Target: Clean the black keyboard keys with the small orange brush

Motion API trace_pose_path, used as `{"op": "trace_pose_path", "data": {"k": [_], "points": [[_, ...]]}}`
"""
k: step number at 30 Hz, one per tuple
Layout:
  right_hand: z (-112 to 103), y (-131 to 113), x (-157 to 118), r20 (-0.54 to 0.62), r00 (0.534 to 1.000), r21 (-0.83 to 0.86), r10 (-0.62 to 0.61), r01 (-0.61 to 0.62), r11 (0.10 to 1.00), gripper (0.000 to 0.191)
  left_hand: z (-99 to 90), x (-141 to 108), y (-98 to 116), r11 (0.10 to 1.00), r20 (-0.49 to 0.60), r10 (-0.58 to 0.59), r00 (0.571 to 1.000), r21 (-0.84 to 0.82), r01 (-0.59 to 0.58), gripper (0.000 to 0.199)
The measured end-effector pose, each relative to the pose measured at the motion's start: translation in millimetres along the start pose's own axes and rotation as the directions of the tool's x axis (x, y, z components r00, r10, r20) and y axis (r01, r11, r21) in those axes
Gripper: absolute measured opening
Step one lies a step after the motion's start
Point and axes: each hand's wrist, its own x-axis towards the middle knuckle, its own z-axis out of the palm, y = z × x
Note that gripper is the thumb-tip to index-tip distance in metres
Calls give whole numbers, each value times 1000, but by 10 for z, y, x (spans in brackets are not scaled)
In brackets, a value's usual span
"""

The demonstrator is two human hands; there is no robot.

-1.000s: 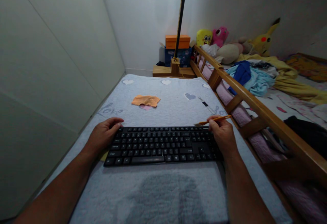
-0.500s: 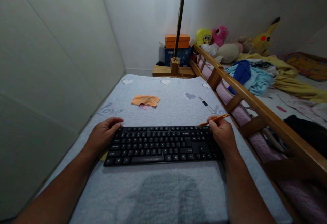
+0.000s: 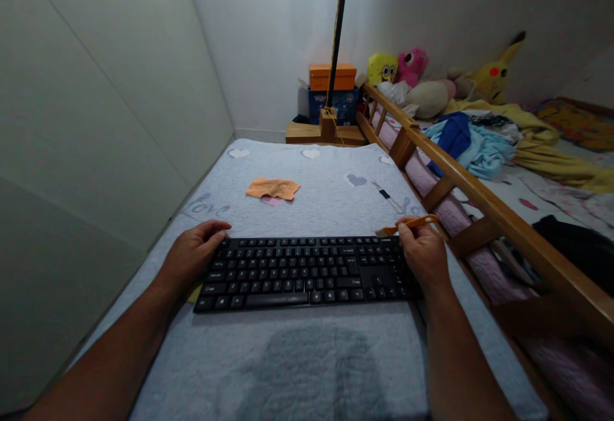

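A black keyboard (image 3: 288, 274) lies on the pale blue bedspread before me. My left hand (image 3: 196, 251) grips its upper left end, thumb and fingers closed at the corner. Between the thumb and fingers of my right hand (image 3: 423, 248) is a small orange brush (image 3: 415, 221), held at the keyboard's upper right corner with its bristles pointing left. That hand covers part of the keyboard's right end. Something yellow (image 3: 194, 293), mostly hidden, shows under the left end. Beyond lie an orange cloth (image 3: 273, 188) and a thin wire tool with a black grip (image 3: 384, 194).
A wooden bed rail (image 3: 446, 158) runs along the right side, with clothes (image 3: 474, 142) and plush toys (image 3: 489, 82) past it. At the far end stand an orange box (image 3: 332, 77), a blue box (image 3: 346, 107) and a dark pole (image 3: 339, 18). The left side has a pale wall (image 3: 105, 101).
My right hand has shifted slightly right with the brush, baring more of its bristle end. My left hand and the keyboard look almost the same.
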Motion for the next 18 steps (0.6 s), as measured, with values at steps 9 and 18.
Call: {"op": "trace_pose_path", "data": {"k": [9,18], "points": [[-54,84,-7,-3,1000,31,1,-1,1000,21,4,7,-23,1000,-2,7,1000,-3,-7,41],[-99,69,-14,77,996,44,38,-42,998,19,-5,5,-5,1000,4,-1,1000,-16,1,41]]}}
